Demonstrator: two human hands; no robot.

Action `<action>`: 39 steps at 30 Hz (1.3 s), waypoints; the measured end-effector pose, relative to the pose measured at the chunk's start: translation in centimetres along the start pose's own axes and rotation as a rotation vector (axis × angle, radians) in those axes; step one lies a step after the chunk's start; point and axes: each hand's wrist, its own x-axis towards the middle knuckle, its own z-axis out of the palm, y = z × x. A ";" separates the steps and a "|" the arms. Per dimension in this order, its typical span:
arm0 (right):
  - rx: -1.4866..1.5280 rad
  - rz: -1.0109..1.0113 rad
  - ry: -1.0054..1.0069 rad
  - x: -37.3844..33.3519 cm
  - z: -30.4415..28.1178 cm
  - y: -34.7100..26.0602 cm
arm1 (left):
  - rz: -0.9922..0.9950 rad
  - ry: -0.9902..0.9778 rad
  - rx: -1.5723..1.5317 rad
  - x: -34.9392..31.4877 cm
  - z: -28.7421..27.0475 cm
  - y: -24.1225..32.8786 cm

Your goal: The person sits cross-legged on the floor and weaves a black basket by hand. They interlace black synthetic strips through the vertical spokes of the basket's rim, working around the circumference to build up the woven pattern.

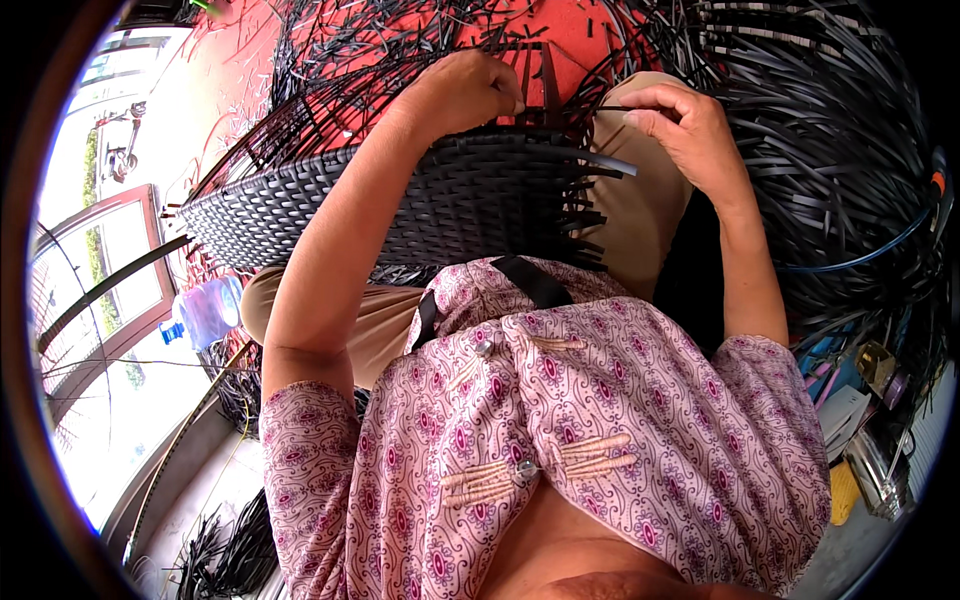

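Black woven panel (470,205) sits before the wearer's patterned shirt (620,380). I note the right hand (680,130) pinching a dark strip (598,109); the left hand (465,90) is curled at the panel's upper edge (hold unclear).

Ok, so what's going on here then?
A person in a pink patterned shirt has a black panel woven from flat strips in front of them. The right grip pinches a thin dark strip near the panel's right end; the left grip is curled at its far edge, and I can't tell what it holds. Long loose strips stick out past that edge, and a big heap of black strips lies to the right.
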 end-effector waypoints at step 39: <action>0.167 0.100 -0.064 0.5 3.2 -0.1 | -0.101 -0.101 -0.332 -3.6 -4.9 -5.9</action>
